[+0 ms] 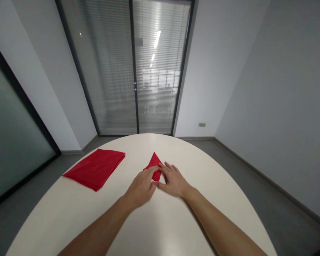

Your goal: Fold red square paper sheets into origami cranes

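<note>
A small red napkin, folded to a point that faces away from me, lies on the white round table. My left hand rests on its near left part, fingers stretched flat along the fold. My right hand lies flat on its near right part, fingers extended and together. Both hands press the cloth down and cover its near half. Neither hand grips it.
A stack of flat red napkins lies on the table to the left, about a hand's width from the folded one. Beyond the table's far edge are grey floor, white walls and glass doors with blinds.
</note>
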### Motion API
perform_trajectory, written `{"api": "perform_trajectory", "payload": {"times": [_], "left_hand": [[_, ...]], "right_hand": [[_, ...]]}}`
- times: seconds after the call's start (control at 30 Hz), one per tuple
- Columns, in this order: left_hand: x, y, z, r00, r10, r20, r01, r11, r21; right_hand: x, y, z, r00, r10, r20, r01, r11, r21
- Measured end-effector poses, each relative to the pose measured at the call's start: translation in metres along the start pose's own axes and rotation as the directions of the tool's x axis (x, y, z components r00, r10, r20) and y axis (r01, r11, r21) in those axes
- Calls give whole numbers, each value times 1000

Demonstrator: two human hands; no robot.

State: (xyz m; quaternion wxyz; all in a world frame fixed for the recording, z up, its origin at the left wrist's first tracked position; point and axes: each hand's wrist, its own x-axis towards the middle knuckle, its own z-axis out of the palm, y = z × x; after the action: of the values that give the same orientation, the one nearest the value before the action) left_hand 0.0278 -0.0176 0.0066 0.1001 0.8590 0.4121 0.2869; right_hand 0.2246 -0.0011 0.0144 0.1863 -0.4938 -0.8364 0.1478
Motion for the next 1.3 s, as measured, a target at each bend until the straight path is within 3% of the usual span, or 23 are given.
{"api": "perform_trajectory", "payload": {"times": [0.47,0.83,1.07,1.3], "left_hand": [[0,-4,5,999,-19,51,12,992,127],[2,5,1,988,-149,-43,155,962,225],[2,-2,2,988,-135,-75,148,966,211],[1,-6,5,988,-138,-68,149,970,190]], "right_hand": [[0,0,-1,999,-36,22,34,997,64],[0,8,2,999,-31,-9,32,999,45],[4,14,7,992,21,-121,-17,999,36],[7,18,8,958,-23,-286,47,996,79]]}}
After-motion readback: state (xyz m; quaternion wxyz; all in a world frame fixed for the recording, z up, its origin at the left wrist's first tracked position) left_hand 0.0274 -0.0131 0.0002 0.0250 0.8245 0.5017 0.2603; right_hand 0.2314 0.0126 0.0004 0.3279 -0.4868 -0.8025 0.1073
